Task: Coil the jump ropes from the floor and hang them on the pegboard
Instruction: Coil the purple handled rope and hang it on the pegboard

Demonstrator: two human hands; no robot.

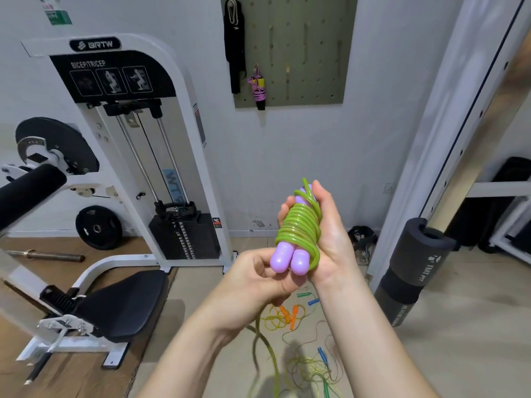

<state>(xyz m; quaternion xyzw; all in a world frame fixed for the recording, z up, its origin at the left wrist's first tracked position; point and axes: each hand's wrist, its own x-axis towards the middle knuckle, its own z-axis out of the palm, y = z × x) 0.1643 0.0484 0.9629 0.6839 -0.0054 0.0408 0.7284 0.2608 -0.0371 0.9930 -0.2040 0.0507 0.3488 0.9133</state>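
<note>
The person holds a green jump rope (300, 225) up at chest height in front of the wall. Its cord is wound in tight turns round its two purple handles (290, 261), which lie side by side. The right hand (330, 237) grips the bundle from the right, with the fingers curled behind it and the thumb up along the top loop. The left hand (258, 275) pinches the rounded lower ends of the handles, fingers bent in close.

A cord of the same green trails down below the left forearm to the floor (459, 354). The hand hides whether it joins the bundle.

On the floor beneath the arms lie more loose ropes in a tangle. These include a yellow rope with orange handles (288, 313), a blue-handled rope (322, 354) nearer the person, and a green handle (304, 295) just beside the right wrist.

The pegboard (310, 53) hangs on the wall beyond the hands. A coiled pink rope (259, 89) hangs on a peg near its lower left corner, and a black strap (235, 47) hangs along its left edge.

A bicep/tricep machine (123, 124) stands to the left, with its black seat (123, 303) low in front of it. A weight plate (97, 228) leans on the wall behind it. A foam-padded bar (416, 265) stands to the right.
</note>
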